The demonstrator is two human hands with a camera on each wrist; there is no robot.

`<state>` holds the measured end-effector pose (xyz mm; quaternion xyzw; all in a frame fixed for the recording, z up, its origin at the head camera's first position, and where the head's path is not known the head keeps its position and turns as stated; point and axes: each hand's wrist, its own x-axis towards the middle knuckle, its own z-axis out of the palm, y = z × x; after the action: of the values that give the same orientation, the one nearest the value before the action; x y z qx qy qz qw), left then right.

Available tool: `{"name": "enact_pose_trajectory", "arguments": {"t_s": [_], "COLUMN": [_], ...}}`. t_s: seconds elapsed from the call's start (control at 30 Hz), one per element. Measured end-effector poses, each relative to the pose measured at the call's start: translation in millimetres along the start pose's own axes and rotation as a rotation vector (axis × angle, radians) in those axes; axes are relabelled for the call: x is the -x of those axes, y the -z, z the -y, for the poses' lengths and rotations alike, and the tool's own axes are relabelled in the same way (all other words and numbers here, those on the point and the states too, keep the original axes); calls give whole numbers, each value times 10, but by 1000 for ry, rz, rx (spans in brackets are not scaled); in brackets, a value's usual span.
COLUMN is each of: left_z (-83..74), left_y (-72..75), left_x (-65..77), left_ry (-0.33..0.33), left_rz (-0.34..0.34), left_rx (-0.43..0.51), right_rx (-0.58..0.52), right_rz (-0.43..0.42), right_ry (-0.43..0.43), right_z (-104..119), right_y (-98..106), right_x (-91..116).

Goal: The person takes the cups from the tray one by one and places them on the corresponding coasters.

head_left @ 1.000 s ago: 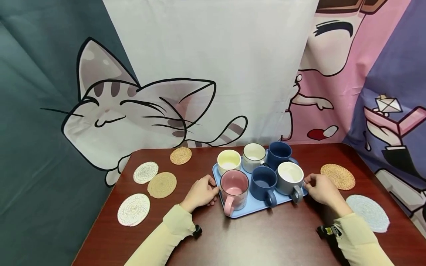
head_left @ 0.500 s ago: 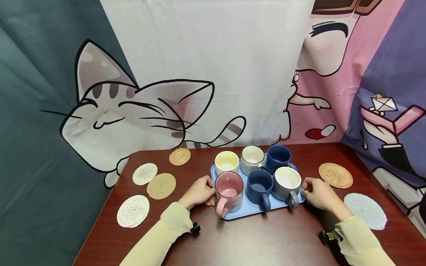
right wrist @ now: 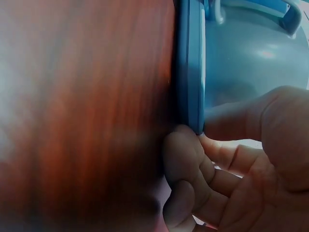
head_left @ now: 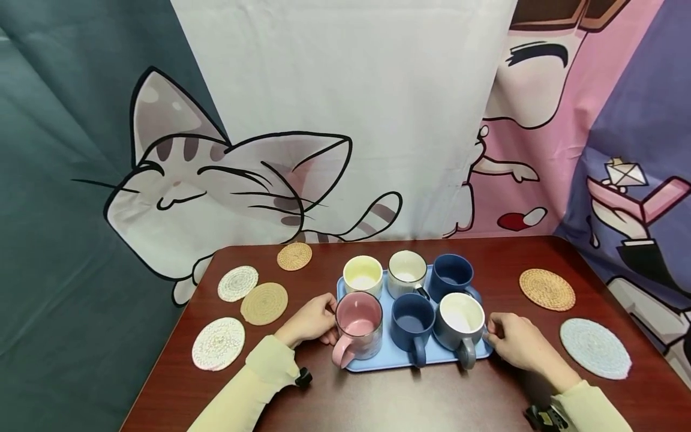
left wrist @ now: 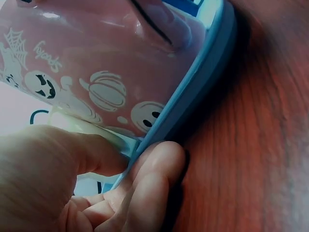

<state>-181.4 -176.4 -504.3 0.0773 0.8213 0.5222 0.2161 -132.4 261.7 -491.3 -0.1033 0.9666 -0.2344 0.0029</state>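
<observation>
A light blue tray (head_left: 378, 363) bears several mugs. My left hand (head_left: 310, 321) pinches its left rim, thumb inside and fingers under the edge, as the left wrist view shows. My right hand (head_left: 515, 341) pinches the right rim the same way. Closest to the left hand is a pink mug (head_left: 360, 327) with white pumpkin drawings. Beside it stand a dark blue mug (head_left: 412, 324) and a grey mug (head_left: 459, 327) with a white inside, close to the right hand. Behind them are a yellow cup (head_left: 363, 276), a cream mug (head_left: 406, 275) and a second dark blue mug (head_left: 451, 277).
Several round woven coasters lie at the left, among them a white coaster (head_left: 218, 344) and a tan coaster (head_left: 264, 303). At the right are a straw coaster (head_left: 547, 290) and a pale blue coaster (head_left: 595, 348). A printed curtain (head_left: 345, 120) hangs behind the brown table (head_left: 421, 399).
Both hands have drawn the tray with its mugs toward the person and slightly left. Its front edge now lies straighter to the table. The grip at both rims is kept.
</observation>
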Motion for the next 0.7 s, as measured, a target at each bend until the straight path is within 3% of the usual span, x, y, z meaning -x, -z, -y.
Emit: {"name": "enact_pose_trajectory", "arguments": {"t_s": [0.43,0.7], "left_z": [58,122], "left_y": [135,175], "left_x": [239,374], "left_ry": [-32,-47], "left_rz": [38,53], "left_rx": [-58,-64], "right_rx": [-18,-69], "right_rz": [79,106], "right_ry": [-4,64], "right_z": [204,214], "right_y": [-89,-133], "right_x": [254,363]}}
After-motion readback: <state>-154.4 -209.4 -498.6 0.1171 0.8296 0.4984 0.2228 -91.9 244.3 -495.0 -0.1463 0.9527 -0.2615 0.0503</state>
